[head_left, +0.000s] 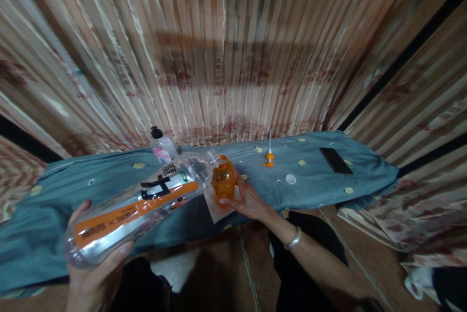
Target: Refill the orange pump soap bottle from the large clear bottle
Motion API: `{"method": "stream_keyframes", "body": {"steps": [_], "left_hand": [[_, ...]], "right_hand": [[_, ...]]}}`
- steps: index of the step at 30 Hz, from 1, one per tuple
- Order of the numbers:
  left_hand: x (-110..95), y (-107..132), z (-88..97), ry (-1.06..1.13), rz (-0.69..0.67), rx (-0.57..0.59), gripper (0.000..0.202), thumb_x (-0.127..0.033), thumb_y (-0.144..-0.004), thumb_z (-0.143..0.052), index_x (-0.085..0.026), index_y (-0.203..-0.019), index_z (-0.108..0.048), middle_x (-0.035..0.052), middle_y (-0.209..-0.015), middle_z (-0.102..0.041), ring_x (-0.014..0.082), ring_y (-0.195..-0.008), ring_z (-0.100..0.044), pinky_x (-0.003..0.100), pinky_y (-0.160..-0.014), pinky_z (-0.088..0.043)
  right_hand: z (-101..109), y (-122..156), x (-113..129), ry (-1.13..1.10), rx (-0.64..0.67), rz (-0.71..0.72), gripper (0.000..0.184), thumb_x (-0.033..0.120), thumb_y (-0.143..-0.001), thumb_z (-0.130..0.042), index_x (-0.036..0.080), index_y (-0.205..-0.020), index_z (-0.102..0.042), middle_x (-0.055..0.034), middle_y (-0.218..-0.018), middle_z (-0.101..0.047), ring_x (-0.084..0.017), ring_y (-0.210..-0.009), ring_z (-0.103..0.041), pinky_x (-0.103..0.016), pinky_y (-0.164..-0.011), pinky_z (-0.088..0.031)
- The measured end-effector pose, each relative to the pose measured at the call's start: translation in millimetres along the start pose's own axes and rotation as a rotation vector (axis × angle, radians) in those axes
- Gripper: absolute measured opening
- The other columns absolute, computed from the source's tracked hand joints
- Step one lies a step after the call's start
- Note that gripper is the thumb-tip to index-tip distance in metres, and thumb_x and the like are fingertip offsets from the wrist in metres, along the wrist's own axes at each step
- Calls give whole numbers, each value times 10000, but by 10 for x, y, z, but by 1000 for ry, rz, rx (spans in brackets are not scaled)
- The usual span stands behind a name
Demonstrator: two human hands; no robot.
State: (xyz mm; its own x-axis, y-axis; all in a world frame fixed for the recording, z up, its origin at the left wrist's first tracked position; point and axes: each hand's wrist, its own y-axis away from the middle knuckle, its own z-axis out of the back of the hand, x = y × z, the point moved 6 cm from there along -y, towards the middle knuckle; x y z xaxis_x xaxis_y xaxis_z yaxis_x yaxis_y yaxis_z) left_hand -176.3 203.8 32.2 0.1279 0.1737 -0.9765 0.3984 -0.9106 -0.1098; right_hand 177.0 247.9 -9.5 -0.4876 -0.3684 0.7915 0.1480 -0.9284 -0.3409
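My left hand (98, 268) is closed around the base of a large clear plastic bottle (134, 210) with an orange and silver label. The bottle is tipped, its mouth right at the open neck of an orange translucent bottle (224, 181). Whether liquid runs between them I cannot make out. Fingers of my right hand (246, 198) wrap the orange bottle from its right side, keeping it upright over a pale square sheet (219, 212). An orange pump top (269, 157) with its tube pointing up stands on the cloth to the right.
A teal patterned cloth (120, 168) covers the narrow table. Behind the large bottle stands a clear bottle with a black cap (163, 147). A white round cap (290, 179) and a black phone (336, 161) lie at the right. Striped curtains (233, 59) hang close behind.
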Motion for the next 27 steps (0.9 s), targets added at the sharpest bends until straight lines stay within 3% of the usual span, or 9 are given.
{"method": "stream_keyframes", "body": {"steps": [7, 10, 14, 20, 27], "left_hand": [[-49, 11, -21, -17, -34, -30, 1195, -252, -437, -1042, -442, -1549, -647, -27, -1277, -707, 194, -1120, -702, 276, -999, -629], [-48, -7, -15, -11, -52, -17, 1185, -234, -408, -1047, -445, -1514, -676, -33, -1253, -700, 174, -1089, -699, 244, -956, -631], [-28, 7, -5, -21, -21, -6, 1172, -253, -474, -1050, -481, -1549, -641, -34, -1338, -684, 171, -1162, -691, 253, -1036, -603], [-33, -3, 19, -25, -34, -15, 1215, -314, -406, -1082, -493, -1530, -658, -29, -1301, -693, 197, -1138, -692, 279, -1002, -630], [-9, -4, 19, -47, -24, -30, 1244, -372, -399, -1095, -483, -1549, -633, -40, -1347, -685, 180, -1148, -692, 268, -1030, -612]], "right_hand": [[49, -65, 24, 52, -9, 39, 985, 405, -811, -976, 272, -1661, -498, -144, -1582, -681, -376, -1456, -674, -566, -1228, -560], [-3, -82, 18, 51, -30, 68, 1041, 427, -799, -990, 267, -1683, -465, -165, -1622, -638, -390, -1492, -641, -580, -1247, -545], [-105, -103, -40, 1, -37, 46, 1088, 397, -765, -1009, 265, -1685, -444, -158, -1630, -624, -375, -1516, -617, -564, -1287, -505], [-155, -86, -68, -62, -72, -35, 1049, 278, -772, -938, 295, -1678, -410, -124, -1567, -682, -345, -1414, -705, -570, -1225, -560], [-173, -89, -82, -42, -81, -26, 913, 307, -774, -889, 251, -1597, -499, -120, -1462, -739, -337, -1327, -747, -545, -1203, -577]]}}
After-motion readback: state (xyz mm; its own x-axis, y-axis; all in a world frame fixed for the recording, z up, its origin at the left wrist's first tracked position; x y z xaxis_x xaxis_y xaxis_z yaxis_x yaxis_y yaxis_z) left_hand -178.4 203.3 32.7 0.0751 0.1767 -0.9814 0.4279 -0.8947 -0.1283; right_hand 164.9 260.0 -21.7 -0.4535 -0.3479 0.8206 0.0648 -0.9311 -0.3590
